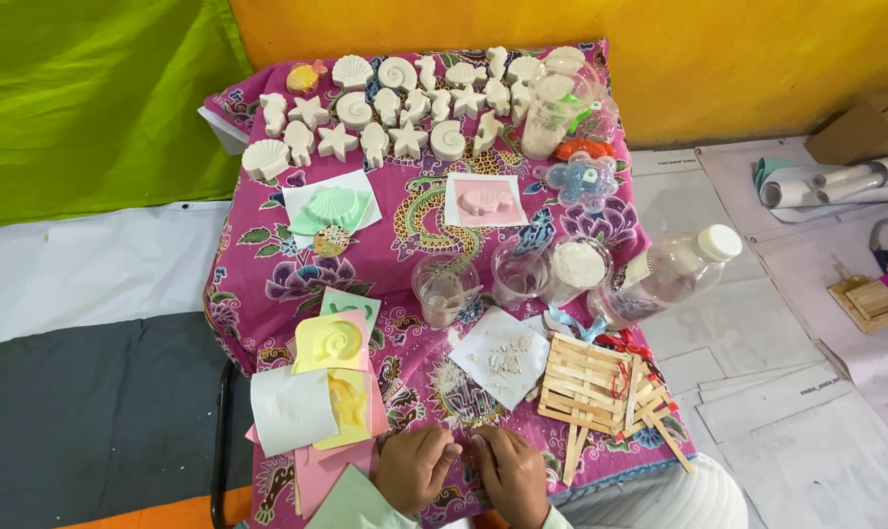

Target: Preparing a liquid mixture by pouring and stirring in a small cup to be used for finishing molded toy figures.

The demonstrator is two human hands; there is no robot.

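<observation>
surface (268, 284): a small table under a pink patterned cloth, which serves as a work mat and carries everything.
white casts (395, 108): shell, star and seahorse shapes in neat rows at the far edge, likely set apart to dry, clear of the working area.
plastic bottle (674, 269): lying on its side at the right, long axis slanting, its white cap pointing up and to the right.
stick raft (586, 382): flat wooden sticks bound into a panel, lying flat near the right front edge, the sticks running roughly left to right.
yellow shell mould (331, 343): lying flat, open face up, on paper sheets at the left front.
clear cups (444, 284): upright in a row mid-table, within reach.
left hand (413, 468): at the near edge, fingers curled together, resting on the cloth.
right hand (511, 472): just beside the left, fingers bent and closed; anything pinched between the hands is too small to tell.
</observation>
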